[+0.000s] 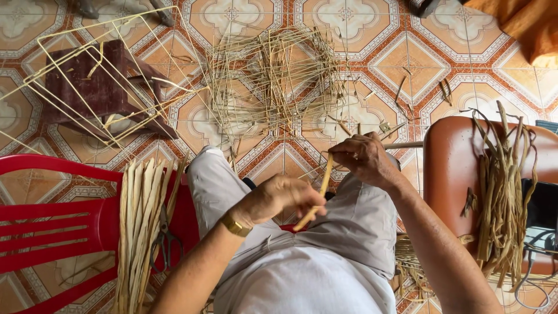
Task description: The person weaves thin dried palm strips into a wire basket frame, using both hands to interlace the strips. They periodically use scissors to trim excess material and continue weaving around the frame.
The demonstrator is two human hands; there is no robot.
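Left hand (278, 199) and right hand (365, 158) gripping one pale bamboo strip (317, 196) above the lap; loose scatter of thin strips (273, 81) at twelve o'clock, red plastic chair (55, 218) with flat splints (138, 221) and scissors (164, 239) at nine, brown stool (450, 168) draped with fibres (503, 192) at three

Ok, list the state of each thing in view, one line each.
left hand: closed on the strip's lower end
right hand: pinching the strip's top
strip: held tilted between both hands
scissors: lying on red chair
loose strips: scattered on floor
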